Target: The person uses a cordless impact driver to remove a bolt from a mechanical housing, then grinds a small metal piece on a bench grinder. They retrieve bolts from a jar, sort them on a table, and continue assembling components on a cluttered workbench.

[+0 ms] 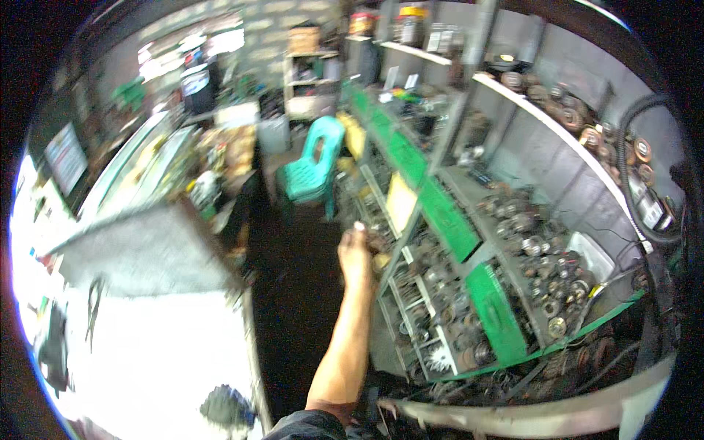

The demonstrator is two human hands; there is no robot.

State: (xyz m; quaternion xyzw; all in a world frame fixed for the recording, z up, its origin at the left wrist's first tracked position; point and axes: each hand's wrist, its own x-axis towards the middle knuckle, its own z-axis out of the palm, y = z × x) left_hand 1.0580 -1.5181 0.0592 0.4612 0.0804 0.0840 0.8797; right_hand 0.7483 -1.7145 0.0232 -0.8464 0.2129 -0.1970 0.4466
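My left hand (355, 253) reaches forward over the dark floor, its bare forearm coming out of a dark sleeve at the lower edge. Blur softens the hand. The fingers look curled, and a small dark shape shows at their right side, too smeared to name. Just right of the hand stands a slanted metal parts rack (411, 293) with compartments full of small metal parts. Green panels (447, 220) run along the rack's upper level. My right hand does not show.
A white-topped workbench (161, 345) stands at the left, with a dark bluish bundle (227, 407) at its near edge and scissor-like tool (94, 308) farther over. Ahead is a turquoise plastic chair (315, 161). Metal parts (528, 242) crowd the right bench; a black hose (631, 169) hangs beyond.
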